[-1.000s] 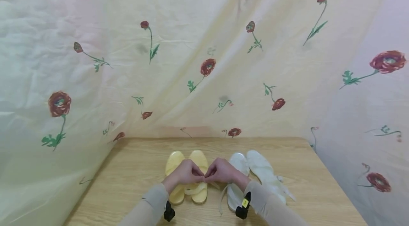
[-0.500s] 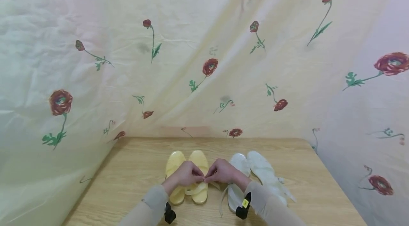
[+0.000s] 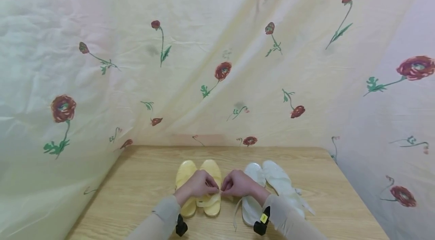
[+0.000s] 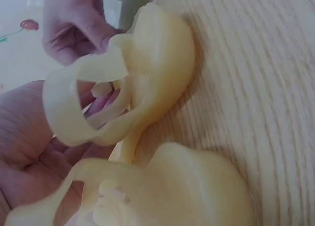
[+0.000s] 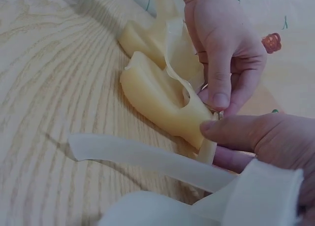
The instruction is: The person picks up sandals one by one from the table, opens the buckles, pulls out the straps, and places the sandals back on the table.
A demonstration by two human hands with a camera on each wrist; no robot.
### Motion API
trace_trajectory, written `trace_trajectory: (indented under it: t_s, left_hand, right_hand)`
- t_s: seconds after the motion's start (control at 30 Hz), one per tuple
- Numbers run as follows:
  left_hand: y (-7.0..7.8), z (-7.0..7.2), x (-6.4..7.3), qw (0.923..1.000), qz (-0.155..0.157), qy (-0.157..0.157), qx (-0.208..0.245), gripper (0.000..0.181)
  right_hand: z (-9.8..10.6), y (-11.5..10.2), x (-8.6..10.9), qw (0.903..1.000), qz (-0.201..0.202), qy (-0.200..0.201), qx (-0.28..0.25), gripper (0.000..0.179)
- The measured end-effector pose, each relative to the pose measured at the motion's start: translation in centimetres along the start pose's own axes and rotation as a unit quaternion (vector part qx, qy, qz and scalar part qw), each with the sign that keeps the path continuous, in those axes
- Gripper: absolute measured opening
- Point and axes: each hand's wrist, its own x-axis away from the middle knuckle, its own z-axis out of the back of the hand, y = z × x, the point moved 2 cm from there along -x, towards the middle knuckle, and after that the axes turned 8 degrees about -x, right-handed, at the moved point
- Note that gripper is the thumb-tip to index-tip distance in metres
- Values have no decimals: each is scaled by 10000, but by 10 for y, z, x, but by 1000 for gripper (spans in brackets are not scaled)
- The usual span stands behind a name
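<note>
Two yellow sandals stand side by side on the table, and both hands work at the right-hand yellow sandal (image 3: 211,167). My left hand (image 3: 198,184) pinches a small metal buckle (image 5: 219,115) at that sandal's side. Facing it, my right hand (image 3: 240,183) pinches the end of a yellow strap (image 5: 207,151) between thumb and finger, close to the buckle. Whether the strap passes through the buckle is too small to tell. The left-hand yellow sandal (image 3: 185,170) is partly covered by my left hand and wrist.
Beside my right forearm lie two white sandals, the nearer white sandal (image 3: 251,211) partly under the wrist and the farther white sandal (image 3: 276,176) angled right. A loose white strap (image 5: 133,152) sticks out toward the yellow pair. Flowered cloth (image 3: 204,62) surrounds the wooden table (image 3: 142,172).
My right hand has drawn slightly to the right, so a small gap shows between the two hands' fingertips. The left hand has barely moved, and the sandals stay in place.
</note>
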Motion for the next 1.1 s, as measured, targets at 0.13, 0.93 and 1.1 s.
trace_trajectory:
  t_s: [0.13,0.93,1.1]
  left_hand:
    - [-3,1,0,9999,105,-15,107,7]
    - [-2,2,4,9988,276,17,402,7]
    - [1,2,4,9986,263,1,456,8]
  right_hand:
    - [-1,1,-1,10000,73,-15,47,6]
    - [0,2,-2,9999,-116,-92,-71,6]
    - [1,1,-1,9998,-124,-105,-91,5]
